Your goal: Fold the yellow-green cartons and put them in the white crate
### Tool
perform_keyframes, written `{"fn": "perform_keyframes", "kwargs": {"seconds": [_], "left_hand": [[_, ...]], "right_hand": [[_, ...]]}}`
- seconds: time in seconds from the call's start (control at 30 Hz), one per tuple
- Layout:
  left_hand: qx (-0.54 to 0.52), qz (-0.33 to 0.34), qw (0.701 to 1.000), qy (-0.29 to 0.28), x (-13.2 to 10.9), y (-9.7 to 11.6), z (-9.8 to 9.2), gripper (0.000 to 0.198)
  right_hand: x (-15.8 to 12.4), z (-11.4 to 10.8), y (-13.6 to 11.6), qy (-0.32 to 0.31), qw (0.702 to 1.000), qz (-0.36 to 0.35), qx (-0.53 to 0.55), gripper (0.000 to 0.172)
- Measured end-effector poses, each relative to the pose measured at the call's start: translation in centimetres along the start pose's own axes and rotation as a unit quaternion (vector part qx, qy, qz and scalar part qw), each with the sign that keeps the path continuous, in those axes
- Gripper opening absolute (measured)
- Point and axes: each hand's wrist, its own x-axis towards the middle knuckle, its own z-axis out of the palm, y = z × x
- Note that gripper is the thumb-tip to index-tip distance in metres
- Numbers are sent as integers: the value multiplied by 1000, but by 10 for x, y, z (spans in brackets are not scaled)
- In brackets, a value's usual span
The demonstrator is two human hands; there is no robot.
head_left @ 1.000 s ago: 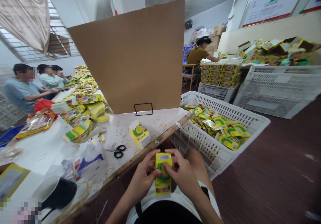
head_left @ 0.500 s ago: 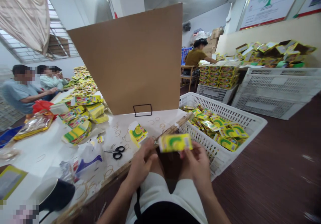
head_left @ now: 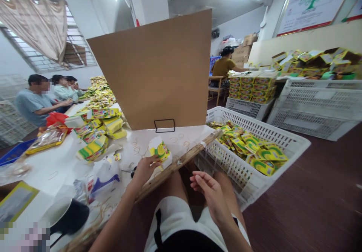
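Observation:
On the white table lies a small stack of flat yellow-and-green printed cartons (head_left: 160, 150), white flaps showing at the edges. My left hand (head_left: 145, 171) reaches over the table, its fingers stretched out and its fingertips at the near left side of the cartons; I see no grip on one. Over my lap, just off the table's wooden edge (head_left: 181, 161), hovers my right hand (head_left: 207, 190), palm turned inward, fingers loosely bent, with nothing in it. Black-handled scissors (head_left: 132, 171) are partly hidden behind my left hand.
At my right stands a white plastic crate (head_left: 283, 139) holding many yellow cartons. A tall cardboard sheet (head_left: 158, 75) rises behind a black wire stand (head_left: 164, 126). To the left are piled cartons (head_left: 98, 131), a dark mug (head_left: 70, 216) and loose rubber bands. Co-workers sit farther off.
The yellow carton between my hands is gone from them. My left hand has moved left and up to the stack on the table; my right hand has dropped slightly and holds nothing.

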Motion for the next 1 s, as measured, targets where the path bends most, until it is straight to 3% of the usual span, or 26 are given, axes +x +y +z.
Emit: {"fn": "perform_keyframes", "kwargs": {"seconds": [0.17, 0.3, 0.43, 0.53, 0.63, 0.67, 0.73, 0.83, 0.9, 1.0], "left_hand": [[-30, 76, 995, 61, -34, 20, 7, 29], [-103, 281, 953, -49, -71, 38, 27, 41], [-121, 334, 931, -85, -86, 54, 34, 50], [-165, 287, 944, -5, -88, 69, 30, 46], [-300, 121, 942, 88, -83, 81, 27, 45], [-363, 60, 926, 79, -81, 84, 28, 45], [-483, -35, 875, -1, -75, 87, 29, 45], [-586, -91, 794, -132, -69, 89, 32, 48], [-608, -95, 768, -175, -68, 90, 32, 48], [-616, -90, 761, -183, -68, 89, 31, 48]], "right_hand": [[-6, 8, -1, -15, 998, 39, 37, 40], [-5, 8, -4, 1, 999, 15, 53, 37], [-3, 8, -9, 22, 998, -18, 48, 29], [-5, 10, -9, 26, 998, -29, 49, 29], [-8, 13, -5, 4, 999, -14, 51, 30], [-9, 14, -3, -11, 999, -6, 50, 30], [-10, 16, 1, -39, 998, 8, 50, 28], [-11, 17, 5, -66, 996, 12, 62, 24], [-12, 18, 6, -73, 995, 8, 74, 23], [-12, 18, 7, -80, 994, -1, 68, 22]]}}
